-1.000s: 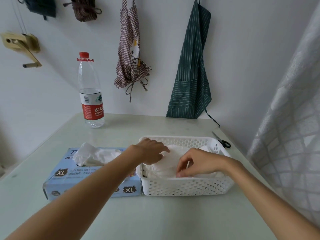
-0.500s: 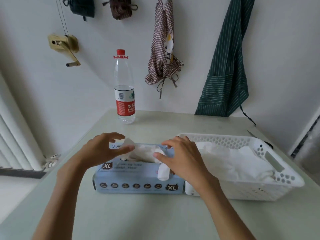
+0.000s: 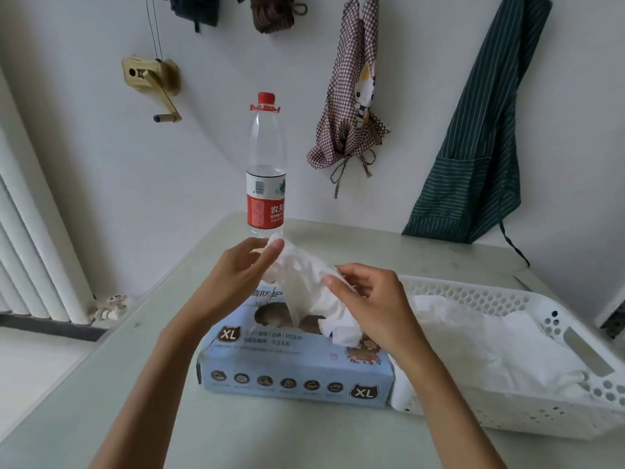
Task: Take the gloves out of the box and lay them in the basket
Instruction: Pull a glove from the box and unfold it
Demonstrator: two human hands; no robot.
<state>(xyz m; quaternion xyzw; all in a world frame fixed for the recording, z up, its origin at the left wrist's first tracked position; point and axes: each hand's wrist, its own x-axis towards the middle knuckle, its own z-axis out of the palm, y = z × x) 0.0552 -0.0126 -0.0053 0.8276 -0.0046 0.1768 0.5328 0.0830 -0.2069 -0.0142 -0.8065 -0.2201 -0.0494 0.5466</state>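
A light blue glove box (image 3: pixel 297 374) marked XL lies on the table in front of me. Above its opening, a white glove (image 3: pixel 304 282) is stretched between both hands. My left hand (image 3: pixel 236 275) pinches the glove's upper end between thumb and fingers. My right hand (image 3: pixel 368 302) pinches its lower part, and a loose end hangs down over the box top. The white perforated basket (image 3: pixel 568 404) stands touching the box on the right, with several white gloves (image 3: pixel 480 340) lying inside it.
A water bottle (image 3: pixel 266 170) with a red cap and label stands behind the box near the wall. A checked apron (image 3: pixel 351 106) and a green striped apron (image 3: pixel 480 137) hang on the wall. A radiator (image 3: pixel 30 252) is at the left, past the table edge.
Both hands left the basket and went to the box. They pinched a glove at the opening and have now lifted it up above the box.
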